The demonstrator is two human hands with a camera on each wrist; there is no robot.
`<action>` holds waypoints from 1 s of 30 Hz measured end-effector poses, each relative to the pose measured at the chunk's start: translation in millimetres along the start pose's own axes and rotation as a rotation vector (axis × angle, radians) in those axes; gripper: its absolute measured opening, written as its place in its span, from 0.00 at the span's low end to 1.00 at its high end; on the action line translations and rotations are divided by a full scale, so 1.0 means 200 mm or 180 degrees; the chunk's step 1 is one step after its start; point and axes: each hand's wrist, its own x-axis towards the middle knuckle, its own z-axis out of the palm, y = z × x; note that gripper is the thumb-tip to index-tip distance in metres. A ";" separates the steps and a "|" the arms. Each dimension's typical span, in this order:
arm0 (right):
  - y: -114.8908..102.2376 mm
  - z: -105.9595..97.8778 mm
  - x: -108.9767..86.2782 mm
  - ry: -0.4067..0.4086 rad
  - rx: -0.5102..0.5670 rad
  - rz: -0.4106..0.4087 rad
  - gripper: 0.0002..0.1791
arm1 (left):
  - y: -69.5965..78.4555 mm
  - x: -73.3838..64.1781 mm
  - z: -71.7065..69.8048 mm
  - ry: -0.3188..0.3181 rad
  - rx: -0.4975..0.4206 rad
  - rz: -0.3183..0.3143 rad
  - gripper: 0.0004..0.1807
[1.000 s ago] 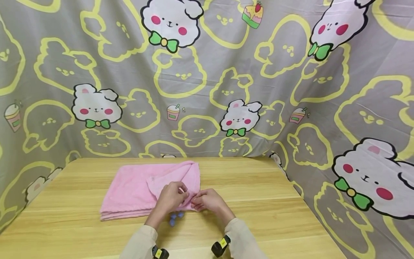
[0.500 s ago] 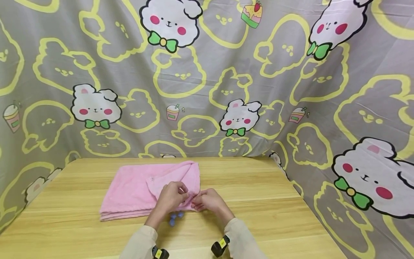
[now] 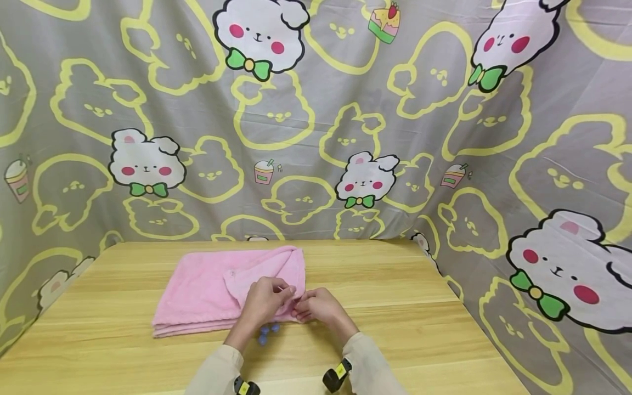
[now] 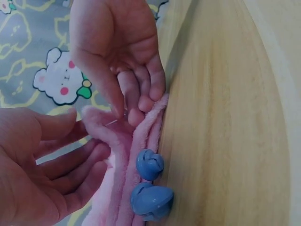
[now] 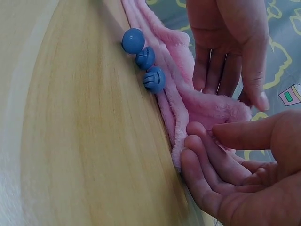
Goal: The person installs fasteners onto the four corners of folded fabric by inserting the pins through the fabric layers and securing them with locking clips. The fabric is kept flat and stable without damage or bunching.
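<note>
A folded pink plush towel (image 3: 202, 291) lies on the table, its near right corner turned up. My right hand (image 3: 318, 306) pinches its edge at that corner, thumb against fingers. A thin pale sliver (image 4: 115, 121) shows by the right thumb tip in the left wrist view. My left hand (image 3: 266, 302) is at the raised fold, its fingertips touching the cloth and its thumb held apart in the left wrist view. Small blue rounded pieces (image 5: 154, 80), some with slots, lie along the towel's front edge, below the left hand.
The wooden table (image 3: 395, 329) reaches back to a grey curtain (image 3: 306, 131) printed with rabbits and yellow outlines, which also hangs along both sides. Black cameras sit on both wrists over light sleeves (image 3: 375, 367).
My left hand has shifted slightly to the right along the raised fold, its fingertips closer to the right hand. The right hand, towel and blue pieces look unchanged.
</note>
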 end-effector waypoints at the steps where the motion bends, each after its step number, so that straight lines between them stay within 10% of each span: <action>1: 0.00 0.00 0.00 -0.0001 0.0013 0.0010 0.09 | 0.00 0.00 0.00 0.0023 -0.0003 -0.0009 0.09; 14: 0.00 -0.01 0.01 -0.0017 0.0044 0.0020 0.07 | -0.01 -0.01 0.00 -0.0380 0.0210 -0.0204 0.09; 30: -0.02 -0.06 0.00 -0.0544 0.0108 0.0164 0.19 | -0.02 -0.02 0.01 -0.0307 0.0159 -0.0146 0.08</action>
